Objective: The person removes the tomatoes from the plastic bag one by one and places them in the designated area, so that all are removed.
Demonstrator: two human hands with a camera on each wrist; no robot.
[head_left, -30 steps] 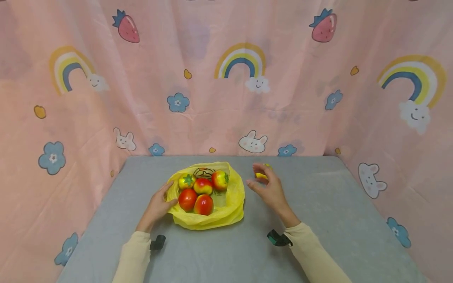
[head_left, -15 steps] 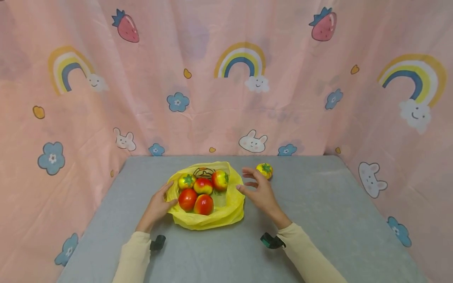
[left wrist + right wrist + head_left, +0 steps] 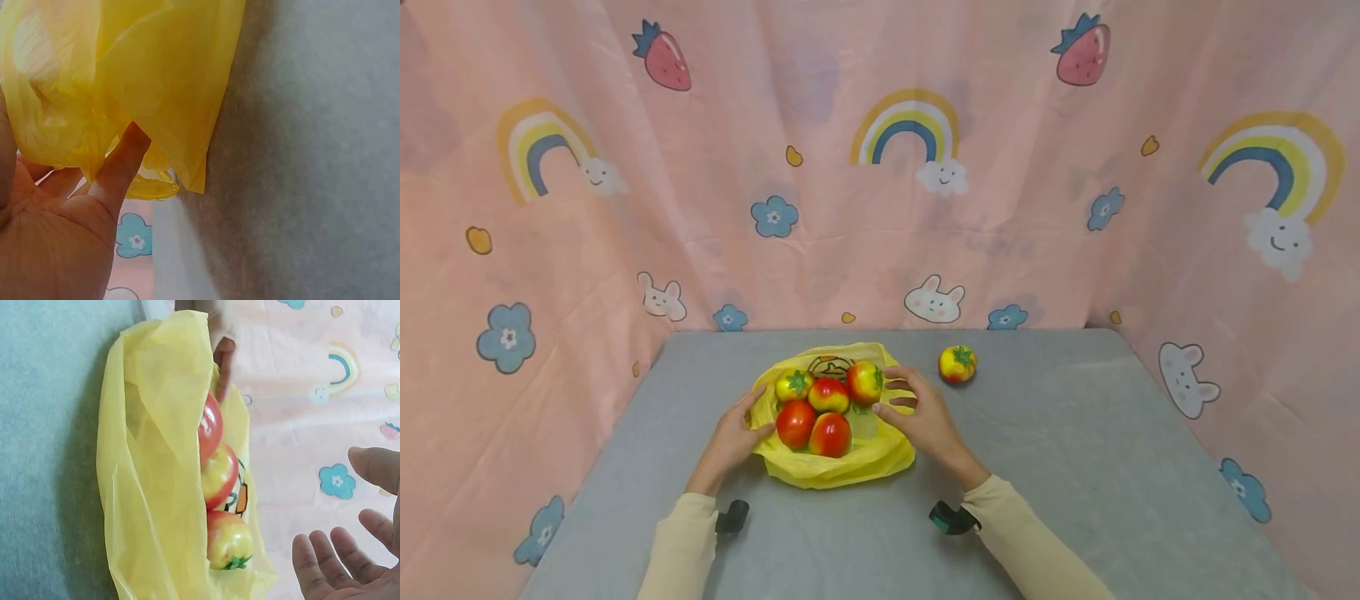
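Observation:
A yellow plastic bag (image 3: pixel 850 471) lies with its mouth spread, and several red-and-yellow tomatoes (image 3: pixel 796 423) sit inside. My left hand (image 3: pixel 730 442) holds the bag's left rim, thumb on one side and fingers on the other. In the left wrist view, thin yellow film (image 3: pixel 175 75) hangs against that hand. My right hand (image 3: pixel 925 421) hovers over the right rim, beside the tomato (image 3: pixel 865 383) at the upper right of the bag. Its fingers are spread and relaxed, with nothing between them. In the right wrist view, the right hand (image 3: pixel 350 569) is apart from the bag.
One more tomato (image 3: pixel 958 365) with a green leafy top stands outside the bag, behind the right hand on the grey table (image 3: pixel 1075 467). A pink patterned curtain (image 3: pixel 820 275) hangs around the table's back and sides.
My right hand has moved left, from in front of the loose tomato to the bag's right rim, uncovering that tomato. My left hand has stayed at the bag's left rim.

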